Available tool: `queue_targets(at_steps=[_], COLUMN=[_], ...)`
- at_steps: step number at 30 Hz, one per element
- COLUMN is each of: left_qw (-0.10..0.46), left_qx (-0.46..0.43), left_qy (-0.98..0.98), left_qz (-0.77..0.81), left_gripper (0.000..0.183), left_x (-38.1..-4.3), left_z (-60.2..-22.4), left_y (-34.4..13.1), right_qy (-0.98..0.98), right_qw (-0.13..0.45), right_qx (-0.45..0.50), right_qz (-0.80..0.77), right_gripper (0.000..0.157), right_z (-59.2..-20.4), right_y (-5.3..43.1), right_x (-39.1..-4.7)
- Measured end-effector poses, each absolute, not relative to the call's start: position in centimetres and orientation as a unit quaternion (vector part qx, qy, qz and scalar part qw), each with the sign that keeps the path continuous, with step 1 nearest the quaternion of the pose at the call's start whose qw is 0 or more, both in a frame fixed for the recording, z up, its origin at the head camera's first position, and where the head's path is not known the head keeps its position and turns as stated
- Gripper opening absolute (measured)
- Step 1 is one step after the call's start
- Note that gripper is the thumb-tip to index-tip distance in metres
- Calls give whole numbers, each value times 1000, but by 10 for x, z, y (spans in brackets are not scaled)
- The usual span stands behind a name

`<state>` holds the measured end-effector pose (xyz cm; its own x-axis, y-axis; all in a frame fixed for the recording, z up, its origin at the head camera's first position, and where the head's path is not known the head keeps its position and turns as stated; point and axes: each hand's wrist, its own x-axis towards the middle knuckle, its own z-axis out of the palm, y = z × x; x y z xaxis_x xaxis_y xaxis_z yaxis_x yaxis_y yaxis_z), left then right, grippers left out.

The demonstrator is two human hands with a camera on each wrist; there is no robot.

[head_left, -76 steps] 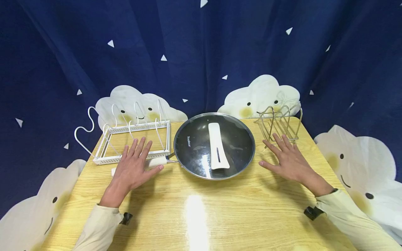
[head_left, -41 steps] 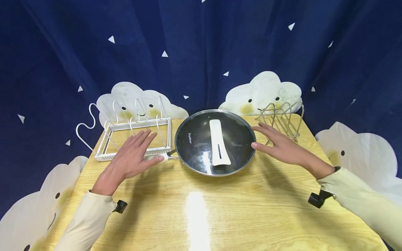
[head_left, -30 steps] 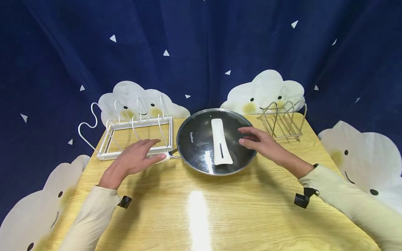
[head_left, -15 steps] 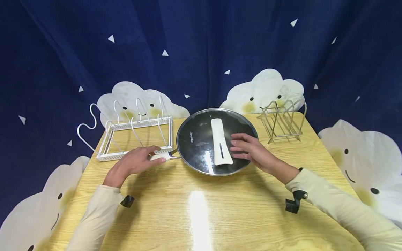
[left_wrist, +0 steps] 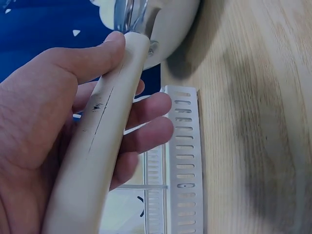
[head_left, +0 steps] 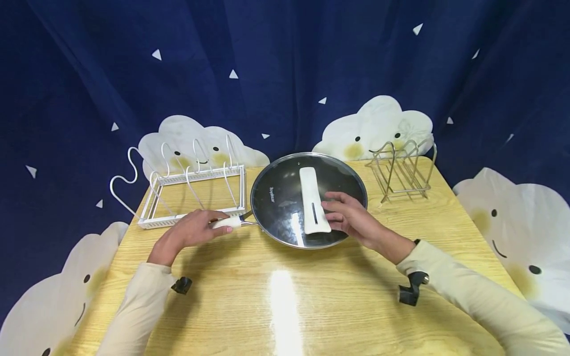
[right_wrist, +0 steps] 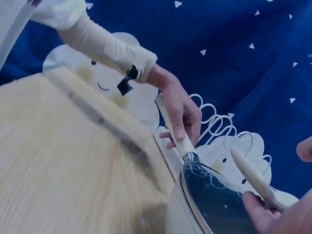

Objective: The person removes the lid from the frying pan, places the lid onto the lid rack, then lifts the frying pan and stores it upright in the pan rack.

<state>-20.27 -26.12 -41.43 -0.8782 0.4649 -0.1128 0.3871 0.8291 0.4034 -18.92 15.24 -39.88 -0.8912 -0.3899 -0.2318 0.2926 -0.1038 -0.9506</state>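
Observation:
A frying pan (right_wrist: 178, 214) with a cream outside stands mid-table, covered by a dark glass lid (head_left: 280, 173) with a steel rim. My left hand (head_left: 193, 230) grips the pan's cream handle (left_wrist: 105, 117); the thumb lies along its top and the fingers curl beneath. Across the lid runs a long white lid handle (head_left: 310, 193) with a slot. My right hand (head_left: 352, 220) is at the right side of this lid handle, fingertips at its edge and fingers loosely bent. In the right wrist view, the lid handle (right_wrist: 251, 178) lies between its spread digits, not clasped.
A white wire rack (head_left: 242, 190) stands at the left, just behind the pan's handle. Farther right is a smaller metal wire rack (head_left: 401, 173). The wooden table (head_left: 222, 306) ends at a blue curtain (head_left: 276, 59) with cloud prints.
My left hand has come down and closed round the pan's handle. My right hand has moved left from beside the metal rack to the lid handle. Pan and lid stay put.

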Motion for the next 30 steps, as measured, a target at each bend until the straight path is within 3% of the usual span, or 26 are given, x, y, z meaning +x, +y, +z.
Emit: queue_targets(at_steps=[5,12,21,30], left_qw=[105,123,171,199], left_qx=[226,212,170,147], left_qy=[947,944,931,921], left_qz=[203,221,275,301], left_gripper=[40,36,50,52], left_x=[-204,-205,-209,-210], left_z=[-415,-415,-416,-413], left_y=[-261,-260,-262,-263], right_qy=[590,554,560,572], right_qw=[241,262,287,277], right_qx=[-18,-23,1,-8], right_qz=[-770,-790,-777,-772], right_gripper=[63,30,47,49], right_z=[-399,-403,-407,-411], right_y=[145,134,126,125], right_x=[-187,-187,-194,-197])
